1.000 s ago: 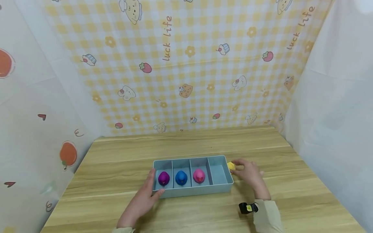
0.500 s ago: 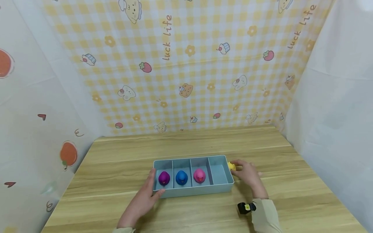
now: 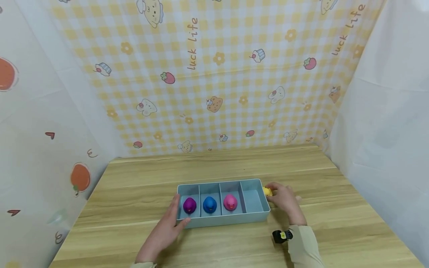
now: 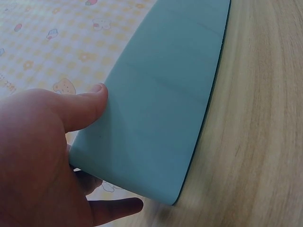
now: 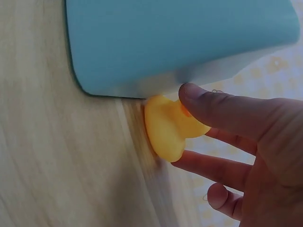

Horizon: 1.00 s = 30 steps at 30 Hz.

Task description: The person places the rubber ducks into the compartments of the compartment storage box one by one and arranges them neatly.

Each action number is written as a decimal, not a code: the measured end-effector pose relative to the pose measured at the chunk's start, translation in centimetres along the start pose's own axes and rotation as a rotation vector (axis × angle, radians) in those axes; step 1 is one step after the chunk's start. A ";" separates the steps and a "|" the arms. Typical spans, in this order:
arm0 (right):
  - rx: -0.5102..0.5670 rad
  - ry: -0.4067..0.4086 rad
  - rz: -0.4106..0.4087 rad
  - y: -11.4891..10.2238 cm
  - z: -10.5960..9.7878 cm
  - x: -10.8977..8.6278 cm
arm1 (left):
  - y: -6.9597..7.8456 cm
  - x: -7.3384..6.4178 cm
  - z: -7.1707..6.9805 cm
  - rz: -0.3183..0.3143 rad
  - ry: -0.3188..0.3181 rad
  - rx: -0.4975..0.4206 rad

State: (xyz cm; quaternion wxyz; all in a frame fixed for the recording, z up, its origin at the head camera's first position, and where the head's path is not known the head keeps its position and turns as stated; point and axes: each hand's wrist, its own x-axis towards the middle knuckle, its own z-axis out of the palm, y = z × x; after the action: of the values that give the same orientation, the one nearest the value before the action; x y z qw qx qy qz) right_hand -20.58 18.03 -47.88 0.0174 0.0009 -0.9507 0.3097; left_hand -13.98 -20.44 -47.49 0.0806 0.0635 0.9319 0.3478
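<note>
A blue-grey plastic box with a row of compartments sits on the wooden table. From left to right, it holds a purple rubber duck, a blue rubber duck and a pink rubber duck; the rightmost compartment has nothing in it. My left hand grips the box's near left corner, thumb on the front wall and fingers at the end wall. Just outside the right end, my right hand pinches a yellow rubber duck between thumb and fingers, low at the tabletop.
Behind the table hangs a yellow checked cloth with cartoon prints. White cloths close off the left side and the right side. A small black camera sits at my right wrist.
My right forearm has swung slightly to the left, while the hand stays on the yellow duck beside the box. The left hand keeps its grip on the corner.
</note>
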 end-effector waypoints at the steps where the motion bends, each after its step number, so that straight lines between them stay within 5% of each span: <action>1: 0.002 -0.001 0.002 0.0 0.0 0.0 | 0.0 0.0 0.0 0.001 -0.001 -0.004; 15: 0.007 0.008 -0.010 0.5 -0.1 -0.1 | 0.0 0.0 0.0 -0.002 -0.001 0.000; 23: 0.018 0.026 -0.020 0.1 -2.2 -0.9 | 0.1 -0.3 -0.1 0.001 0.002 0.006; 30: 0.042 0.104 -0.112 -1.2 -4.0 -1.5 | 0.3 -0.4 -0.2 0.018 0.008 -0.007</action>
State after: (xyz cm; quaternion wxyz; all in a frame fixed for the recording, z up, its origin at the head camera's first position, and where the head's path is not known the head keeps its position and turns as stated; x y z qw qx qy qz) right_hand -18.96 19.45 -44.00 0.0838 0.0382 -0.9403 0.3277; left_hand -13.58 -20.39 -47.07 0.0741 0.0701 0.9304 0.3521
